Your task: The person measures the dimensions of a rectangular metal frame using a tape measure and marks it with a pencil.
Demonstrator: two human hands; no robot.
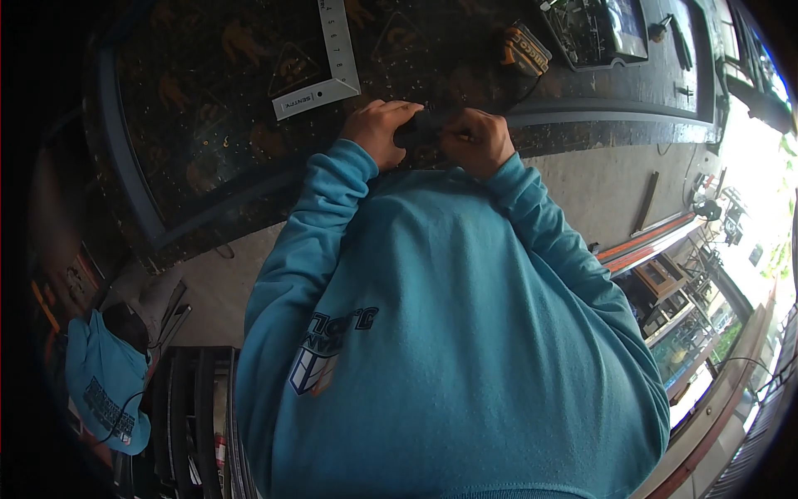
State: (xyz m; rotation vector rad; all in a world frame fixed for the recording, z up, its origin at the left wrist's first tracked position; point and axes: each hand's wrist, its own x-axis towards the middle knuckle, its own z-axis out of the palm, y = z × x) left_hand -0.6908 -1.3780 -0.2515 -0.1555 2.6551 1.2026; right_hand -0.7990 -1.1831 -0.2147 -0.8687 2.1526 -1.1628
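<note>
My left hand (378,133) is at the near edge of the dark workbench, thumb and fingers curled round a dark object (427,125) whose kind I cannot make out. Facing it, my right hand (480,141) has its fingers closed in a pinch at the other side of that object. What lies inside the right fingers is hidden. Just beyond my left hand, a metal carpenter's square (339,71) with printed numbers lies flat on the bench.
On the bench (241,158) are a yellow-and-black tool or pack (525,50) and a black tray (594,37) of small metal parts. A raised grey strip (615,114) runs along the bench edge. At lower left is another person in a teal shirt (106,382).
</note>
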